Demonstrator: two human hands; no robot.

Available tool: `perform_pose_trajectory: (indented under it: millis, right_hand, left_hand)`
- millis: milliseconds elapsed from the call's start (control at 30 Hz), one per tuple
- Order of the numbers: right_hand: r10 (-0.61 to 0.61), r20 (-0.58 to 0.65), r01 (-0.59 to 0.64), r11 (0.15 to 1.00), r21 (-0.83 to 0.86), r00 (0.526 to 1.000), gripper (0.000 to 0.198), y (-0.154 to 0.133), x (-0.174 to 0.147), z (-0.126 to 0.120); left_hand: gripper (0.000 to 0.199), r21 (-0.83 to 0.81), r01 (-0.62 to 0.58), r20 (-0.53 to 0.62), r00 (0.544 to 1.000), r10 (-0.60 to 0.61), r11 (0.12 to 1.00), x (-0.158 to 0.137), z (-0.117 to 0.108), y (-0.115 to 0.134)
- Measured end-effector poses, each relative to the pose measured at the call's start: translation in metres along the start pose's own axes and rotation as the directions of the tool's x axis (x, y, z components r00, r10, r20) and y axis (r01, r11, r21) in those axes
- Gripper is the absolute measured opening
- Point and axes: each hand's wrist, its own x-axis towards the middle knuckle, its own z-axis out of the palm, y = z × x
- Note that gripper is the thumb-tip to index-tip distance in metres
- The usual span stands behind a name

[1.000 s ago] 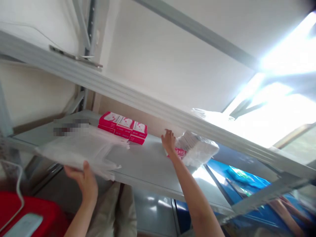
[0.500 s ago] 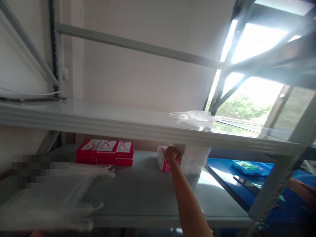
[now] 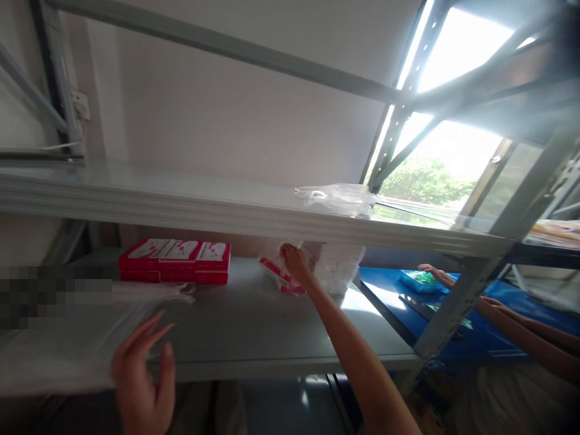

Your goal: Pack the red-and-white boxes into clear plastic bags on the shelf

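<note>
My right hand point(image 3: 293, 261) reaches onto the lower shelf, its fingers closed on a clear plastic bag point(image 3: 267, 254). Inside or right behind that bag shows a red-and-white box point(image 3: 292, 287), partly covered by the hand. Against its right side stands a whitish, crinkled plastic bag point(image 3: 338, 269). My left hand point(image 3: 142, 377) is raised in front of the shelf's near edge, fingers apart, holding nothing. Closest to it lies a pile of thin clear plastic bags point(image 3: 90, 326). Farther back sit red-and-white boxes point(image 3: 174, 260), stacked in rows.
The upper shelf point(image 3: 203, 208) overhangs the lower shelf point(image 3: 235, 326); a clear plastic bag point(image 3: 338, 196) lies on top. A metal upright point(image 3: 471, 290) stands at right. Beyond it, other people's arms point(image 3: 530, 326) reach over a blue table point(image 3: 385, 302) with a blue tray point(image 3: 423, 281).
My left hand has come up into view at the lower left. My right hand has drawn the bag and red box slightly left, tilting the box. The view has shifted.
</note>
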Motion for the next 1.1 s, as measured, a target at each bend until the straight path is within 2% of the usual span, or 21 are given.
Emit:
perform_pose_trajectory:
  millis: [100, 200, 267, 300, 367, 433, 533, 600, 633, 667, 733, 767, 800, 833, 867, 900, 933, 967, 1000, 1033, 1100]
  right_hand:
    - [-0.173, 0.073, 0.173, 0.985, 0.009, 0.982, 0.023, -0.027, -0.023, -0.017]
    - [-0.234, 0.149, 0.231, 0.972, 0.035, 0.961, 0.023, -0.056, -0.052, -0.017]
    - [-0.296, 0.171, 0.287, 0.955, 0.076, 0.94, 0.025, -0.073, -0.074, -0.01]
    - [-0.324, 0.166, 0.311, 0.945, 0.101, 0.931, 0.027, -0.08, -0.084, -0.006]
    - [-0.34, 0.143, 0.316, 0.934, 0.164, 0.929, 0.026, -0.087, -0.102, 0.001]
    - [-0.296, 0.114, 0.26, 0.932, 0.253, 0.948, 0.021, -0.087, -0.113, 0.007]
    - [-0.168, 0.045, 0.13, 0.881, 0.455, 0.985, 0.014, -0.072, -0.121, 0.014]
    - [0.003, -0.029, 0.016, 0.767, 0.642, 1.0, 0.011, -0.053, -0.124, 0.019]
    - [0.124, -0.052, -0.045, 0.668, 0.743, 0.991, 0.01, -0.042, -0.127, 0.022]
    - [0.258, -0.048, -0.105, 0.547, 0.831, 0.965, 0.009, -0.03, -0.131, 0.024]
    - [0.505, 0.032, -0.219, 0.316, 0.923, 0.863, 0.012, -0.008, -0.142, 0.027]
    - [0.601, 0.066, -0.286, 0.278, 0.917, 0.797, 0.015, -0.001, -0.149, 0.026]
    - [0.667, 0.045, -0.341, 0.321, 0.883, 0.744, 0.018, 0.002, -0.155, 0.023]
    - [0.669, -0.023, -0.36, 0.428, 0.829, 0.743, 0.021, 0.002, -0.161, 0.018]
    - [0.606, -0.114, -0.333, 0.574, 0.748, 0.787, 0.024, -0.003, -0.166, 0.011]
    - [0.465, -0.194, -0.247, 0.727, 0.64, 0.864, 0.026, -0.012, -0.169, 0.003]
    - [0.265, -0.233, -0.109, 0.846, 0.523, 0.936, 0.026, -0.025, -0.171, -0.006]
    - [0.028, -0.207, 0.061, 0.909, 0.411, 0.978, 0.027, -0.038, -0.171, -0.014]
    - [-0.193, -0.14, 0.229, 0.921, 0.314, 0.971, 0.027, -0.053, -0.169, -0.021]
    - [-0.36, -0.069, 0.365, 0.898, 0.246, 0.93, 0.029, -0.066, -0.166, -0.026]
    - [-0.52, 0.06, 0.505, 0.846, 0.169, 0.852, 0.034, -0.085, -0.157, -0.028]
  left_hand:
    - [0.02, -0.085, -0.13, 0.228, 0.963, 0.147, 0.988, 0.038, 0.042, 0.023]
    - [0.023, -0.14, -0.091, 0.453, 0.879, 0.146, 0.986, 0.052, 0.095, 0.027]
    - [0.033, -0.191, 0.001, 0.614, 0.781, 0.119, 0.982, 0.047, 0.122, 0.02]
    - [0.033, -0.209, 0.043, 0.681, 0.723, 0.114, 0.977, 0.041, 0.13, 0.016]
    - [0.026, -0.208, 0.092, 0.752, 0.652, 0.099, 0.974, 0.03, 0.137, 0.008]
    - [0.015, -0.195, 0.09, 0.768, 0.633, 0.095, 0.977, 0.023, 0.134, 0.002]
    - [0.01, -0.136, 0.105, 0.718, 0.696, 0.025, 0.985, 0.021, 0.118, -0.009]
    - [0.014, -0.036, 0.224, 0.604, 0.781, -0.157, 0.974, 0.02, 0.105, -0.019]
    - [0.016, 0.018, 0.317, 0.523, 0.805, -0.28, 0.948, 0.019, 0.098, -0.025]
    - [0.016, 0.06, 0.408, 0.435, 0.811, -0.392, 0.911, 0.017, 0.092, -0.029]
    - [0.017, 0.097, 0.498, 0.246, 0.827, -0.506, 0.862, 0.012, 0.08, -0.03]
    - [0.02, 0.097, 0.474, 0.164, 0.86, -0.483, 0.875, 0.009, 0.076, -0.025]
    - [0.027, 0.093, 0.398, 0.106, 0.907, -0.407, 0.913, 0.007, 0.074, -0.017]
    - [0.035, 0.09, 0.275, 0.08, 0.956, -0.282, 0.957, 0.006, 0.072, -0.006]
    - [0.04, 0.078, 0.127, 0.129, 0.982, -0.137, 0.989, 0.006, 0.073, 0.007]
    - [0.04, 0.047, -0.035, 0.248, 0.969, 0.022, 0.998, 0.007, 0.074, 0.02]
    - [0.038, 0.008, -0.193, 0.388, 0.905, 0.175, 0.981, 0.01, 0.076, 0.031]
    - [0.037, -0.008, -0.303, 0.505, 0.821, 0.266, 0.953, 0.013, 0.079, 0.041]
    - [0.035, -0.006, -0.384, 0.601, 0.737, 0.31, 0.923, 0.016, 0.081, 0.047]
    - [0.033, 0.023, -0.438, 0.673, 0.671, 0.31, 0.899, 0.019, 0.082, 0.05]
    - [0.027, 0.11, -0.495, 0.762, 0.599, 0.246, 0.862, 0.024, 0.08, 0.048]
